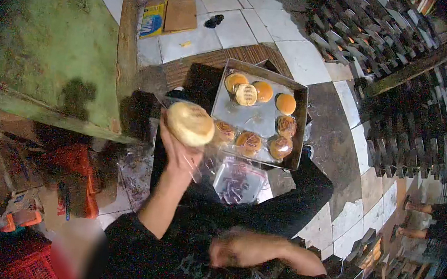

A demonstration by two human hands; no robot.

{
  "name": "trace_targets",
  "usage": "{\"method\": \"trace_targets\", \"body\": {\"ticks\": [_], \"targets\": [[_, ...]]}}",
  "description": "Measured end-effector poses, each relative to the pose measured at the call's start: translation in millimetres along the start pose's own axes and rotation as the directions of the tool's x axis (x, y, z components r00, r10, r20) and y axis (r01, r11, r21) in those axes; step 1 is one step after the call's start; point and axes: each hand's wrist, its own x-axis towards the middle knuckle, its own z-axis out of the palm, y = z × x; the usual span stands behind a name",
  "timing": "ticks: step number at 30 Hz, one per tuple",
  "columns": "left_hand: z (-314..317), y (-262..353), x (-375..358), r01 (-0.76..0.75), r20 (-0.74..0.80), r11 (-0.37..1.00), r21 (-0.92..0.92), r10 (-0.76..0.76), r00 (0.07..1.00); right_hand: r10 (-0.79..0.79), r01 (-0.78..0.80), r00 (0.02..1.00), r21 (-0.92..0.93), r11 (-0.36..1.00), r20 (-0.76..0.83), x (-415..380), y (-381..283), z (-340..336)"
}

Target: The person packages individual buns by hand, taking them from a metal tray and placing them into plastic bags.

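Tiled floor, bun in left hand

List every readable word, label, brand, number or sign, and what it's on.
None readable.
Packet, yellow and blue: markings too small.
Black shirt: pale lettering across it, too blurred.
Bun in the left hand: brown top marks, can't tell if letters.
Pale bun in the tray: dark marks, same.

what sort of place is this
Probably a small bakery or bun-packing room: a shallow grey metal tray holds round golden-brown buns, and the left hand holds a pale round bun with clear plastic film.
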Motion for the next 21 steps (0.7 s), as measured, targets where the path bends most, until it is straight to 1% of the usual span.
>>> {"method": "trace_targets", "body": {"ticks": [1,2,3,4,5,6,7,8,9,10,11,13,14,15,16,17,18,19,20,21], "targets": [[-2,-4,-9,0.008,-0.015,1.000,-0.004,-0.008,1.000,0.248,-0.251,0.894,0.041,0.967,-0.372,-9,-6,-20],[0,-8,-20,0.096,0.045,0.995,0.006,-0.096,0.994,0.473,-0.460,0.608,0.202,0.864,-0.637,-16,4,-29],[5,-12,-28,0.173,0.116,0.985,0.025,-0.175,0.978,0.142,-0.389,0.380,-0.019,0.921,-0.914,-19,19,-39],[9,-22,-36,0.392,0.275,0.918,0.049,-0.390,0.879,-0.033,-0.387,0.322,-0.163,0.907,-0.946,-22,28,-54],[1,-30,-64,0.437,0.363,0.865,0.246,-0.500,0.786,-0.046,-0.293,0.261,-0.124,0.948,-0.964,-19,35,-56],[-18,-38,-66,0.648,0.400,0.720,0.248,-0.686,0.609,0.074,-0.097,0.210,0.055,0.994,-0.975,-11,37,-54],[-33,-46,-63,0.815,0.430,0.517,0.260,-0.818,0.382,0.204,0.109,0.180,0.226,0.968,-0.962,-6,38,-51],[-28,-44,-66,0.659,0.249,0.647,0.385,-0.760,0.601,0.187,0.089,0.188,0.207,0.974,-0.964,-6,38,-50],[-24,-42,-67,0.474,0.096,0.701,0.533,-0.606,0.789,0.168,0.070,0.198,0.185,0.980,-0.966,-7,39,-50],[-37,-38,-62,0.277,0.026,0.678,0.681,-0.400,0.916,0.240,0.183,0.212,0.279,0.943,-0.947,-5,39,-48],[-48,-33,-57,0.119,0.069,0.723,0.681,-0.225,0.972,0.307,0.291,0.239,0.369,0.882,-0.921,-1,39,-45],[-61,-19,-45,0.118,0.160,0.769,0.628,-0.276,0.948,0.314,0.149,0.334,0.379,0.913,-0.889,8,56,-31],[-54,-17,-50,0.119,0.159,0.767,0.630,-0.278,0.947,0.278,0.105,0.353,0.334,0.937,-0.893,15,64,-21],[-40,-15,-59,0.210,0.082,0.805,0.555,-0.305,0.949,0.278,0.023,0.352,0.305,0.952,-0.894,21,67,-15],[-32,-14,-64,0.293,0.007,0.835,0.466,-0.334,0.942,0.347,0.107,0.335,0.401,0.910,-0.876,26,66,-15],[-35,-16,-62,0.287,0.005,0.838,0.464,-0.327,0.945,0.415,0.190,0.326,0.489,0.851,-0.849,31,66,-15],[-41,-20,-56,0.239,0.040,0.866,0.439,-0.285,0.958,0.413,0.189,0.333,0.490,0.851,-0.847,32,67,-16],[-46,-23,-51,0.194,0.074,0.890,0.414,-0.245,0.967,0.436,0.150,0.260,0.482,0.863,-0.861,32,68,-18],[-47,-24,-47,0.207,0.082,0.901,0.380,-0.256,0.963,0.454,0.109,0.180,0.476,0.873,-0.873,30,68,-19],[-56,-30,-44,0.213,0.085,0.901,0.379,-0.263,0.961,0.455,0.105,0.172,0.475,0.874,-0.874,26,66,-21]]}}
